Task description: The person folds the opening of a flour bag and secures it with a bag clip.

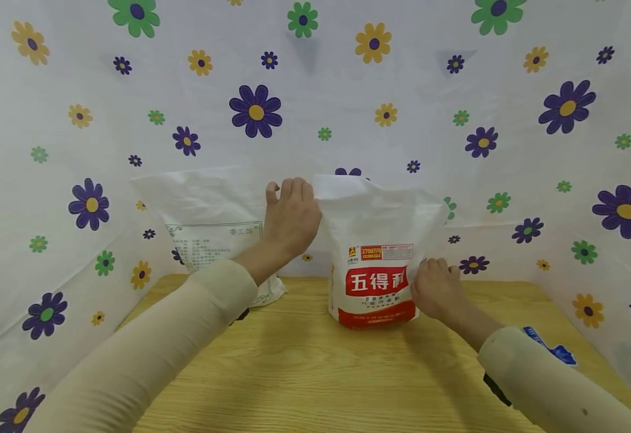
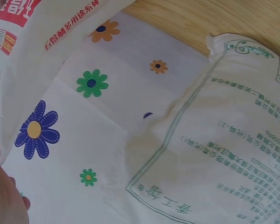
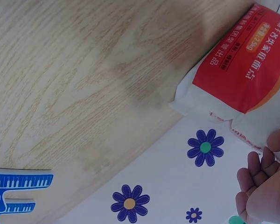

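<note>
A white flour bag (image 1: 377, 240) with red print is upright near the back of the table, its loose top part raised. My left hand (image 1: 293, 216) grips its upper left corner, and in the left wrist view only a sliver of that hand (image 2: 7, 191) shows beside the plastic. Low on the right side, my right hand (image 1: 441, 290) pinches the bag's edge. The right wrist view shows this hand (image 3: 268, 186) with curled fingers and the thumb against the bag (image 3: 210, 102). Behind my left forearm stands a second white bag (image 1: 207, 204) with green print, partly hidden.
A flower-printed white cloth (image 1: 326, 72) hangs behind and along both sides of the wooden table (image 1: 293, 373). Blue flat pieces with a ruler-like or piano-key print (image 3: 21, 181) lie on the right part of the table, partly behind my right sleeve (image 1: 553, 373).
</note>
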Motion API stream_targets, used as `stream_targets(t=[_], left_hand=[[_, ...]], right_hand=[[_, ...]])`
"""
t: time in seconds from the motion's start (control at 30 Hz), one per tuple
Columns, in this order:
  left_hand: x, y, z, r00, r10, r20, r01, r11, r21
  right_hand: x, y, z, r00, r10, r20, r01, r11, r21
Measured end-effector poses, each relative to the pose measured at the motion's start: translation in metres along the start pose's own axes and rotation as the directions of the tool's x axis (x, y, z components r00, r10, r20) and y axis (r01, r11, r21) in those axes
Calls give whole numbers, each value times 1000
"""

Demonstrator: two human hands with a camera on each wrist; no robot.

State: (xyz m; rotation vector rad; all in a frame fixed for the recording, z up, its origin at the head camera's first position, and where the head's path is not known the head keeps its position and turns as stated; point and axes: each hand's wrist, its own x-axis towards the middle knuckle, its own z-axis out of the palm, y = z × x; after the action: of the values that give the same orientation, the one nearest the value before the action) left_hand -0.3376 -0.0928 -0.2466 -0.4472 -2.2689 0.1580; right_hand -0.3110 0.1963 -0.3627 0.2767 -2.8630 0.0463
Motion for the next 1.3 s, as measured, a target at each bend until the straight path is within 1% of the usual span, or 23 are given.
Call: stream_targets(t=[0.1,0.27,0.43,0.5,0.57,0.63,0.7,0.73,0.8,0.93,1.0,1.1,1.2,1.3], left_hand=[[-2,-9,2,999,-37,22,37,999,-18],[-6,-22,6,996,-76,47,78,996,-41],[-14,-26,8,989,-105,103,115,989,-93],[-16,-25,8,989,-103,108,116,985,-127],[-17,-23,6,993,-89,83,101,983,-152],[-16,-20,3,997,-73,33,78,983,-167],[-14,-15,-1,998,-63,-8,61,984,-169],[-13,-13,-4,998,-60,-20,56,985,-165],[-11,-9,-7,998,-62,-22,57,984,-167],[-10,-6,-9,995,-91,34,95,983,-159],[-11,-9,-7,990,-114,79,125,981,-146],[-14,-17,-3,980,-147,131,164,979,-125],[-15,-25,-2,974,-172,150,194,970,-147],[-13,-29,-3,968,-198,153,226,954,-195]], right_hand=[[-4,-8,0,1000,-14,-20,14,1000,-17],[-12,-20,2,997,-39,-62,35,998,-55],[-17,-24,5,995,-60,-85,53,995,-86],[-19,-23,6,994,-58,-90,50,995,-84],[-19,-21,6,994,-51,-94,44,996,-77],[-19,-20,5,994,-46,-101,40,997,-63],[-18,-19,4,994,-41,-101,37,998,-45],[-17,-19,3,995,-36,-97,32,999,-38],[-16,-18,2,996,-22,-90,20,999,-27],[-15,-17,2,997,3,-79,-5,1000,-21],[-17,-19,4,997,-6,-76,3,1000,-31],[-21,-22,7,996,-43,-77,39,998,-53],[-22,-22,6,993,-81,-88,74,994,-81],[-20,-17,-1,991,-92,-96,84,993,-86]])
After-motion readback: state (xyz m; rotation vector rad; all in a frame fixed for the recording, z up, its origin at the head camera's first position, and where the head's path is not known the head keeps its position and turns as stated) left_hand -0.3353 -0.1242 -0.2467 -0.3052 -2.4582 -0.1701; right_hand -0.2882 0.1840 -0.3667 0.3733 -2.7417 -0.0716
